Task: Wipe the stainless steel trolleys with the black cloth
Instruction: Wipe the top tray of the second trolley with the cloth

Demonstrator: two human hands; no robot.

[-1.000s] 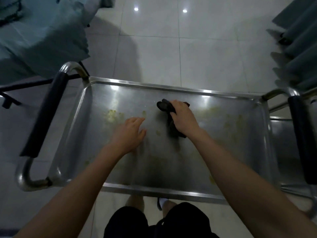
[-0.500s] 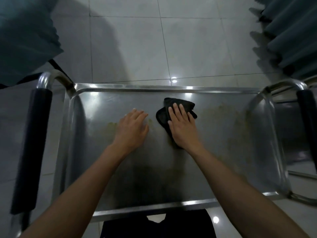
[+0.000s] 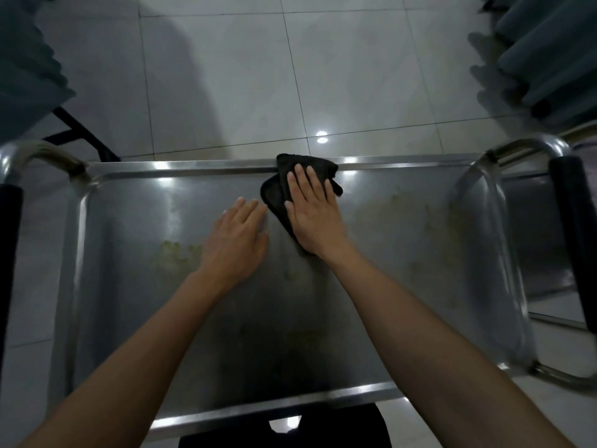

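The right hand [image 3: 311, 211] lies flat, fingers [image 3: 298, 179] straight, pressing the black cloth [image 3: 274, 197] on the trolley tray [image 3: 129, 286] at its far rim, where the cloth's edge climbs a little over the rim. The left hand [image 3: 237, 244] rests just beside it with released fingers, holding nothing. Yellowish stains [image 3: 172, 253] remain on both sides of the hands. I think the wipe goes best with an even flat palm, overlapping strokes toward each stain, and the left hand steadying the trolley
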